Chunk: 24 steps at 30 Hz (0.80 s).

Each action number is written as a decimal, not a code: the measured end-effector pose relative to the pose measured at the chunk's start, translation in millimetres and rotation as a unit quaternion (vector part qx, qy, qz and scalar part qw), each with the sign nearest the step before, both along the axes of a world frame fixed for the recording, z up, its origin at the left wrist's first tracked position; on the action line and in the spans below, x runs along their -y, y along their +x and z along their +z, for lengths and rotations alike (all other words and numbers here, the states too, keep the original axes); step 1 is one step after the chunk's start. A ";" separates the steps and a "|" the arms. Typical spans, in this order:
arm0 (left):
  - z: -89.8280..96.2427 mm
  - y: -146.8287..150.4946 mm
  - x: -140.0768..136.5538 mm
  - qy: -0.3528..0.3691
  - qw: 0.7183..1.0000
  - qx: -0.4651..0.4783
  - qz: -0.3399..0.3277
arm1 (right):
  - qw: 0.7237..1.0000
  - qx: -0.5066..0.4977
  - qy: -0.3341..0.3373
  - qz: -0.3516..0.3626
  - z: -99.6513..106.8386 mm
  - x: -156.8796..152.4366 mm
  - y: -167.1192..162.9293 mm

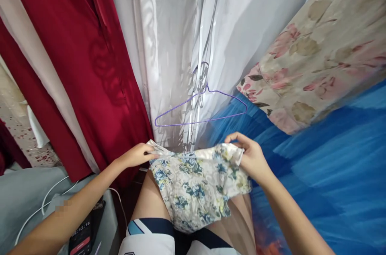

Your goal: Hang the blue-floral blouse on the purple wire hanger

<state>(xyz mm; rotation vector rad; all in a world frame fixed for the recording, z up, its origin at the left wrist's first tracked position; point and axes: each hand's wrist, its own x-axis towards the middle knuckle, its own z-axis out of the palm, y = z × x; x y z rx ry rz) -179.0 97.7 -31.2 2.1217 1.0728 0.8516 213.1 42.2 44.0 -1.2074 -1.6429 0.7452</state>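
Observation:
A white garment with blue and yellow-green flowers (196, 190), perhaps a small top, is spread above my lap. My left hand (139, 155) pinches its upper left corner, where a strip of white fabric shows. At the upper right corner, my right hand (251, 154) grips the cloth between thumb and fingers. A purple wire hanger (200, 121) with no clothing on it hangs just beyond the garment, apart from both hands, on a metal stand (197, 102).
White curtains (169, 46) and a red curtain (75, 46) hang ahead and left. On the right are floral cloth (319, 62) and blue cloth (325, 158). A phone (81, 233) showing a timer and a white cable (45, 196) lie on a grey surface (18, 186) beside my left arm.

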 end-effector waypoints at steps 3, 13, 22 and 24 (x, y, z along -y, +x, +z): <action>44.6 -13.8 -2.5 0.095 0.994 -0.052 0.027 | 0.992 0.093 0.060 -0.051 5.5 -50.5 2.1; 124.0 11.4 -45.3 0.221 0.955 -0.117 0.161 | 0.971 0.216 0.094 -0.050 -20.4 -93.7 -22.5; 86.1 -5.3 -91.5 0.089 0.975 -0.086 0.186 | 0.973 0.184 0.106 -0.093 -16.1 -65.9 -18.9; 90.9 -5.5 -86.4 0.129 0.973 -0.059 0.183 | 0.974 0.186 0.100 -0.085 -15.9 -65.5 -23.8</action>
